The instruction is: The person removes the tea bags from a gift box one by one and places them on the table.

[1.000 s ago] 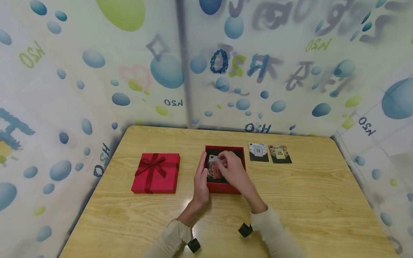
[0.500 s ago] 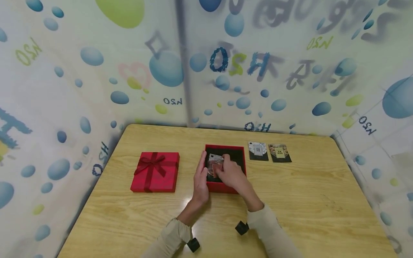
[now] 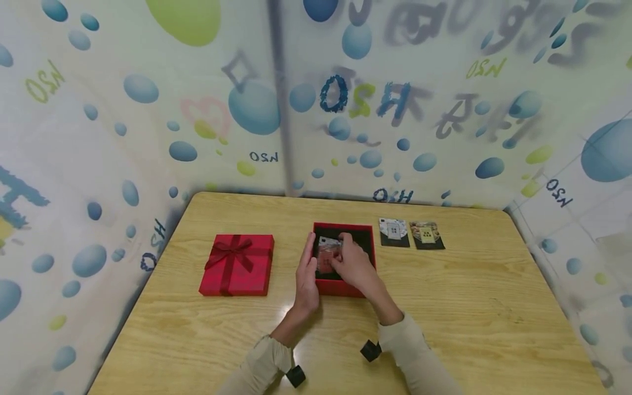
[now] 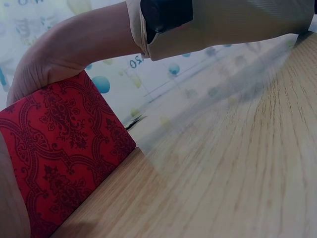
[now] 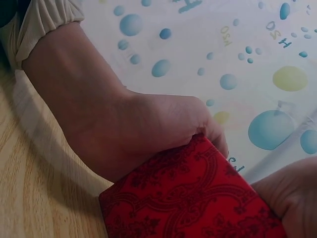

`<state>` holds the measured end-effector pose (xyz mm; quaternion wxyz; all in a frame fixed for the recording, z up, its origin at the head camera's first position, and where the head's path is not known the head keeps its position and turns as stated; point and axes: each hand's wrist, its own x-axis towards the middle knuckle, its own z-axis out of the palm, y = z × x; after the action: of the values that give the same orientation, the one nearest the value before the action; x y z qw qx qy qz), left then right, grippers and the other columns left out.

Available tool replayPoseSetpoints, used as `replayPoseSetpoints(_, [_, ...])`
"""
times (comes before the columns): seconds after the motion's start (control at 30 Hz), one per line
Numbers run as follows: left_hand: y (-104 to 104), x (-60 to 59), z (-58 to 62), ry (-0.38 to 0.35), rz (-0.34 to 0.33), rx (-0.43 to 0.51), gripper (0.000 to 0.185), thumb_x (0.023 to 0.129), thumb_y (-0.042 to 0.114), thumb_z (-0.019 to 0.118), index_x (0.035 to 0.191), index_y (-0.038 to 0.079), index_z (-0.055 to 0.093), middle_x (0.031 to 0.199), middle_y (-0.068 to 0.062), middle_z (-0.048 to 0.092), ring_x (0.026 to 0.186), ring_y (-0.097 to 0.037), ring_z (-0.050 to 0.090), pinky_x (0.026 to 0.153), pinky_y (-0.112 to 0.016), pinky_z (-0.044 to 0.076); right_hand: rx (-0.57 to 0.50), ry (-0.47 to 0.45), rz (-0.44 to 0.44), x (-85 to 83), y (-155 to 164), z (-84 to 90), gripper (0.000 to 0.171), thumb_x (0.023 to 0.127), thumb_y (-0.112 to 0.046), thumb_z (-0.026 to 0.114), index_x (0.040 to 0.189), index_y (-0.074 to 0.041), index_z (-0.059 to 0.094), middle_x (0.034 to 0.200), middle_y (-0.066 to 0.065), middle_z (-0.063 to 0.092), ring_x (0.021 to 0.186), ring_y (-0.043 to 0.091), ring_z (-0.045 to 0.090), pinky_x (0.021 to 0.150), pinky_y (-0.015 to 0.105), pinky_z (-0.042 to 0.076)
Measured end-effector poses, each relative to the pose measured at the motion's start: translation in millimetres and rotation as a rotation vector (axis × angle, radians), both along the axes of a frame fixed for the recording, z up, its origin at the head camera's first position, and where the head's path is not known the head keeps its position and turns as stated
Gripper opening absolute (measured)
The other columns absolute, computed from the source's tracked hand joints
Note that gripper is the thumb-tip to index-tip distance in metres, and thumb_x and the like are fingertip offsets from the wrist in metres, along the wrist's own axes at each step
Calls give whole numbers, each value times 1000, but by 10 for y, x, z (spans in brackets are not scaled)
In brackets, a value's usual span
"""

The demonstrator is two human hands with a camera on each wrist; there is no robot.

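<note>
A red lidless gift box (image 3: 340, 288) with a black inside stands mid-table; its patterned outer wall fills much of both wrist views. My left hand (image 3: 307, 280) lies along the box's left wall with its fingers straight. Inside the box, toward the left, is a flat square packet (image 3: 325, 258) with a reddish label and a shiny, see-through surface. My right hand (image 3: 356, 269) reaches in over the front right, thumb and index finger curled at the packet's right edge. In the right wrist view the right hand (image 5: 163, 121) bends over the box's rim, its fingertips hidden inside.
The red lid (image 3: 247, 280) with a dark ribbon bow lies left of the box. Right of the box lie a white-and-black packet (image 3: 394, 232) and a brown-and-black packet (image 3: 427, 236). A patterned curtain (image 3: 237, 175) borders the table's back and sides.
The right hand has drawn back slightly to the right over the box, with thumb and index finger now spread wider along the packet's edge. The left hand has stayed at the box wall.
</note>
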<state>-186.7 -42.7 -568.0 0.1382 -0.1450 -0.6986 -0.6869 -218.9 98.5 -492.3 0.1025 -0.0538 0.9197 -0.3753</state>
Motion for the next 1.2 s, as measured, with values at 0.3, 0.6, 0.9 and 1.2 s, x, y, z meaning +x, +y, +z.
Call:
replayPoseSetpoints(0.3, [2,7,1,6,-3,8,57,110,7,24,166,7,25,173,-11,22,160,-27,17,125,-20,17,15,-47,69,15,16,0,56,95,-9,70,145,3,48,102,15,71,76,22,62,67,36,54])
replayPoseSetpoints(0.6, [12,-6,10,34,5,31,56,109,1,25,164,2,27,172,-16,23,159,-35,18,124,-18,16,-89,-144,236,-19,48,-22,15,97,-8,65,112,-4,67,90,3,66,79,18,59,70,31,50])
replayPoseSetpoints(0.9, [0,4,2,26,26,-7,55,110,7,25,165,5,27,172,-10,25,159,-28,20,125,-20,16,-184,-103,354,-52,81,-34,22,102,-6,60,123,-3,66,106,7,68,89,19,60,80,33,53])
replayPoseSetpoints(1.2, [4,21,-4,31,18,9,55,111,7,24,165,6,27,172,-12,24,159,-29,18,124,-19,17,-355,-123,399,-48,171,20,30,102,-8,67,131,-3,64,117,9,71,100,19,68,90,35,58])
